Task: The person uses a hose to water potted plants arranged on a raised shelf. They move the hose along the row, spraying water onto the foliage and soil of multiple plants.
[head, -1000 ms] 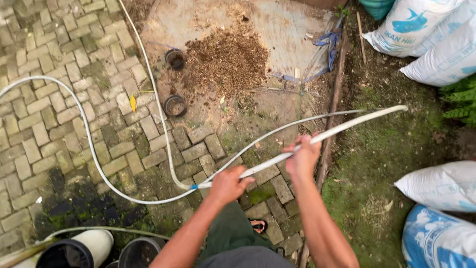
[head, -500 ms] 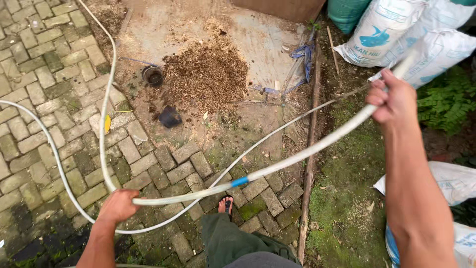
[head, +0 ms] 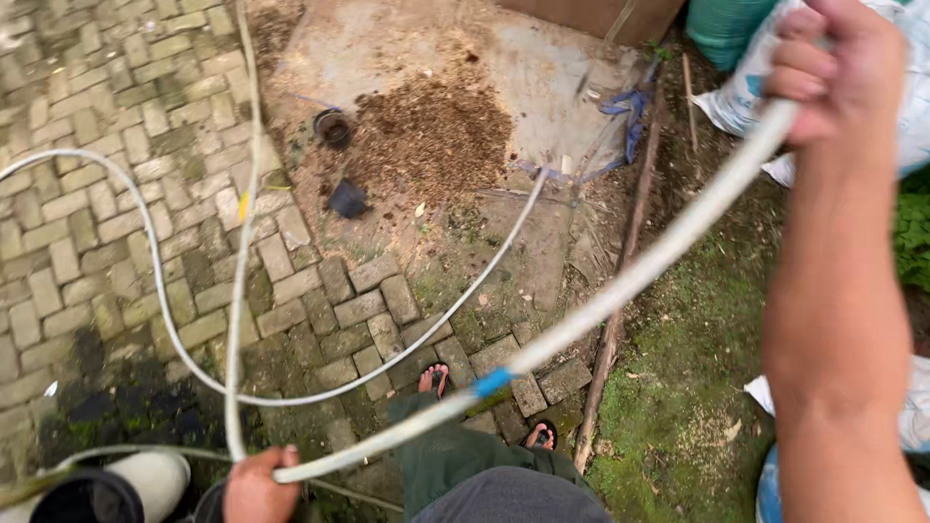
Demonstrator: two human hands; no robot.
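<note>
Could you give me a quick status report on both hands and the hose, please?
Left hand gripping white hose low. Right hand gripping it high, hose stretched between. Blue band mid-span. Slack loops on brick paving; small black pots beyond.

This is an outdoor yard or garden work area beside a home. The ground is weathered paving bricks (head: 107, 223) laid in a herringbone pattern, with moss in the joints, meeting a bare concrete slab (head: 542, 68) strewn with a heap of brown soil or compost (head: 426, 136). Small black nursery pots (head: 334, 126) lie nearby, filled white sacks (head: 736, 97) sit on mossy earth (head: 678, 407), and a long white hose (head: 155, 291) loops across the paving
</note>
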